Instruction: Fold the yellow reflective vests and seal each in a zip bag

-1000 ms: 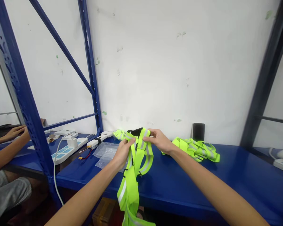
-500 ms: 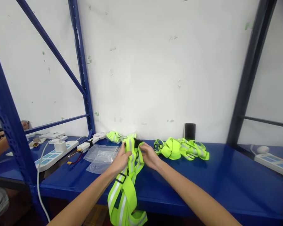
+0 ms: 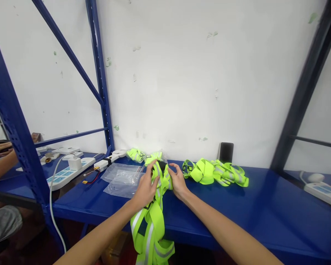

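A neon-yellow reflective strap harness (image 3: 152, 224) with silver stripes and black parts hangs from my hands over the table's front edge. My left hand (image 3: 146, 187) is closed around its upper part, thumb against the webbing. On the right side of the same bundle, my right hand (image 3: 178, 181) grips the gathered straps with bent fingers. A black piece shows at the top between both hands. Another bundle of neon-yellow reflective straps (image 3: 206, 172) lies to the right of my right hand. Clear plastic bags (image 3: 121, 179) lie flat left of my left hand.
Behind the bundle stands a black phone (image 3: 226, 152) against the wall. Smaller neon bundles (image 3: 135, 155) lie at the back. A white power strip (image 3: 71, 173), a cable and a handheld fan (image 3: 110, 159) are on the left. Blue rack posts (image 3: 19, 110) flank the table; another person's arm (image 3: 2, 165) shows far left.
My left hand has turned and now covers more of the straps near the top. My right fingers have shifted along the bundle's right side. The camera view has tilted slightly.
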`<state>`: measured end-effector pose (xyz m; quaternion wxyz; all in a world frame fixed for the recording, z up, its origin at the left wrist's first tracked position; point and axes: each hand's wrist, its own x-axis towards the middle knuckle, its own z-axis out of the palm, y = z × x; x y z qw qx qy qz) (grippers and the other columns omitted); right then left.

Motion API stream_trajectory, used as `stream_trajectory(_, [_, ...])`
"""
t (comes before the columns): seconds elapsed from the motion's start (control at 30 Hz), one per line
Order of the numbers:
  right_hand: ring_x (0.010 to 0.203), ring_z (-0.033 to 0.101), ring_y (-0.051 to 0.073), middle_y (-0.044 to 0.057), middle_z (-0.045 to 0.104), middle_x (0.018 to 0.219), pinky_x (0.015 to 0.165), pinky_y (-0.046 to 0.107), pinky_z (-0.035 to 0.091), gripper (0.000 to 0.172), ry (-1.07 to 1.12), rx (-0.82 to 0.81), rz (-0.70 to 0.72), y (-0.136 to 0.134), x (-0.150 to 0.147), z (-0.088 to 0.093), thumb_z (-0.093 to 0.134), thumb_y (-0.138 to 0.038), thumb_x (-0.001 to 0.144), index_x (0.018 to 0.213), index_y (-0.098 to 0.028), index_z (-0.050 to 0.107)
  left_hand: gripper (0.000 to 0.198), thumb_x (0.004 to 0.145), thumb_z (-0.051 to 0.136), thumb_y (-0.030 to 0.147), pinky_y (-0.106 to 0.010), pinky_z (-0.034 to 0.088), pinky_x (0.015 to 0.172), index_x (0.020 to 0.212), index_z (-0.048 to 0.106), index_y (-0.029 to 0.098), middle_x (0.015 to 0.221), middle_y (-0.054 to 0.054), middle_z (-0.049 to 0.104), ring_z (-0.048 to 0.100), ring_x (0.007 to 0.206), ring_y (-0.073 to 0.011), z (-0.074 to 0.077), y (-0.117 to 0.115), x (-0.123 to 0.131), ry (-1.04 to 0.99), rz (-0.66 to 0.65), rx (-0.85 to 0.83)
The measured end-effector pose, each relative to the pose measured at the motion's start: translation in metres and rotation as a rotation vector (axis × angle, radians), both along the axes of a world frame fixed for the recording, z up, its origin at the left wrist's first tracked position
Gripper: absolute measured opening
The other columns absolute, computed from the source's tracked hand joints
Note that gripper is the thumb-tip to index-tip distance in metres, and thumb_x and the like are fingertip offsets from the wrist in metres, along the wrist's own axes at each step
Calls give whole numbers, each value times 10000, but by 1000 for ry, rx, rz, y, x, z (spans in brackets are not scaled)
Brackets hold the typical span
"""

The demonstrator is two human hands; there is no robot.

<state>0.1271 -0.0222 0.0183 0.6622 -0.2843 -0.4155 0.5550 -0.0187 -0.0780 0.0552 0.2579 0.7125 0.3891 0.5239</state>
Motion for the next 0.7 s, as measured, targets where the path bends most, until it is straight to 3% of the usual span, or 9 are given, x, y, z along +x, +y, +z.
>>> stream_trajectory(0.13, [479,544,144,-60,607,583,481,250,420,383,55,-49,81,1,0,2,754,-364,635,927,-248,534,459,905,400,278,-432,384,944,1363,432,271,1056,-101,527,500,1053,-269,3,-9,-1,440,1,145])
stream_trajectory(0.27, [581,591,157,-11,651,659,590,275,466,254,123,-97,131,5,0,-1,755,-310,614,793,-193,618,709,797,527,239,-444,406,901,1456,269,287,1007,-82,484,474,985,-274,5,-10,-1,580,8,137])
stream_trajectory(0.4, [707,632,205,44,687,768,639,306,479,223,98,-161,370,0,8,3,606,-342,712,853,-178,661,737,816,482,205,-467,374,942,1488,186,264,1057,-101,514,470,1029,-292,9,-2,-11,504,42,119])
stream_trajectory(0.5, [728,619,188,50,689,832,650,286,457,290,23,-52,538,-11,16,15,578,-257,680,945,-178,667,732,820,490,218,-451,338,999,1487,189,235,1195,-120,521,434,1162,-306,15,7,-24,335,82,94])
stream_trajectory(0.6, [742,598,166,30,679,860,696,273,435,422,-123,112,528,-20,14,23,681,-180,619,1040,-195,653,771,787,543,239,-436,320,1020,1474,195,210,1345,-130,459,401,1244,-318,21,14,-34,262,142,67])
stream_trajectory(0.7, [713,574,166,5,643,781,700,286,422,405,-303,210,387,-21,7,18,761,-252,616,1004,-202,657,675,775,540,243,-414,388,935,1407,308,206,1255,-116,550,528,1103,-301,23,18,-38,254,193,-2])
